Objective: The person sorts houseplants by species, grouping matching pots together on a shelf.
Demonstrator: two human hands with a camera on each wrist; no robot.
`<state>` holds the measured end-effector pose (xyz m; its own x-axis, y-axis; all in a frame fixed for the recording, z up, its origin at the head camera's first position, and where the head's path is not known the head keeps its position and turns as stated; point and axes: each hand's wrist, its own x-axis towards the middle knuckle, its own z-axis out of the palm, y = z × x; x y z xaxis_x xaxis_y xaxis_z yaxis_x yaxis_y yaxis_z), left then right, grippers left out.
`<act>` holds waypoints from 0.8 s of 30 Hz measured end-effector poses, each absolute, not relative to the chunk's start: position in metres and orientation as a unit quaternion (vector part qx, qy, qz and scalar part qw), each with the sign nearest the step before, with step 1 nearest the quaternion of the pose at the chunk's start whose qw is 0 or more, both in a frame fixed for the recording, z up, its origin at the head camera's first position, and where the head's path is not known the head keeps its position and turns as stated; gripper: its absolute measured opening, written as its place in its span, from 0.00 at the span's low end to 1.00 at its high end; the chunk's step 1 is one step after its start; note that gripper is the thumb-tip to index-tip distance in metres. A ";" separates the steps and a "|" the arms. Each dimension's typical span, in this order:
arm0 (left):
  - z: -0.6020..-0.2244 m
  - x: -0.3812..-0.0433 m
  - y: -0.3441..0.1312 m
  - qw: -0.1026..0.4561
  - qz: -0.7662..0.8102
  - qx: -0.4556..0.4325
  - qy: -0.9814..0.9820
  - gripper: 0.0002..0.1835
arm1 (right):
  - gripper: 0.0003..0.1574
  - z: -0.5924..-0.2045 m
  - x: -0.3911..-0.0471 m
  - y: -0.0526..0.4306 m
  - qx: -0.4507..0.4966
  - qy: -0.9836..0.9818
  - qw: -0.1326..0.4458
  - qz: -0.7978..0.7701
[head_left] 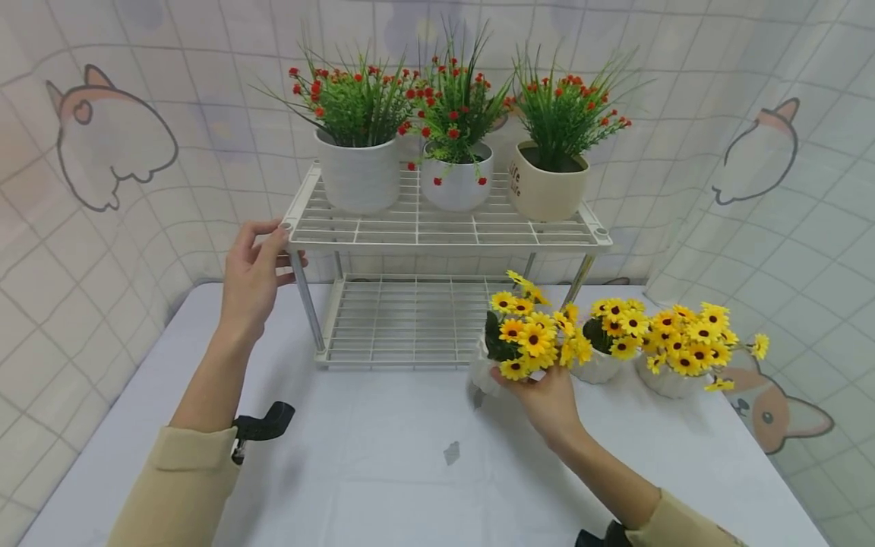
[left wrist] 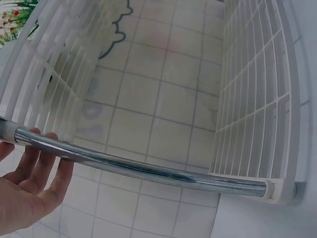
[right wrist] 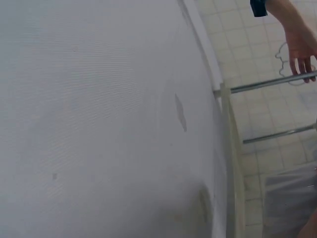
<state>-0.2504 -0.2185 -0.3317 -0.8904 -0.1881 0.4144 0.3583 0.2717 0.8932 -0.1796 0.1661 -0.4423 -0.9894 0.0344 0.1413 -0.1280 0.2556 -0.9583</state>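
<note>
My left hand [head_left: 251,277] grips the upper left front corner of a white two-tier wire rack [head_left: 444,248], its fingers around the chrome post [left wrist: 133,167] just below the top shelf. With my right hand [head_left: 549,403] I hold a small white pot [head_left: 482,370] of yellow artificial daisies [head_left: 533,334] by its side, in front of the rack's lower shelf [head_left: 396,323]. The blooms hide part of the fingers. The right wrist view shows mostly white tablecloth [right wrist: 99,99], with the left hand [right wrist: 301,47] at the rack post in its upper right.
Three pots of red flowers and grass stand on the top shelf: a white one [head_left: 358,175], a smaller white one [head_left: 456,182] and a cream one [head_left: 548,186]. Two more daisy pots, one nearer [head_left: 596,367] and one farther right [head_left: 668,380], stand right of my right hand. A tiled-pattern curtain [head_left: 738,243] hangs behind.
</note>
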 end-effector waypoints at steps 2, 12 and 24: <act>-0.331 -0.250 -0.219 0.226 -0.605 -0.053 -0.761 0.20 | 0.49 -0.441 -0.187 0.155 0.049 -0.793 0.073 0.603; -0.331 -0.251 -0.219 0.223 -0.607 -0.049 -0.761 0.22 | 0.49 -0.441 -0.221 0.098 0.105 -0.816 0.108 0.558; -0.334 -0.251 -0.215 0.237 -0.613 -0.040 -0.753 0.20 | 0.52 -0.451 -0.247 0.034 0.118 -0.806 0.090 0.574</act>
<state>-0.2512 -0.2150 -0.3340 -0.8843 -0.2309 0.4058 0.3506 0.2457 0.9037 -0.2465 0.0342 -0.4511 -0.9560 -0.0878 0.2799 -0.2932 0.3142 -0.9029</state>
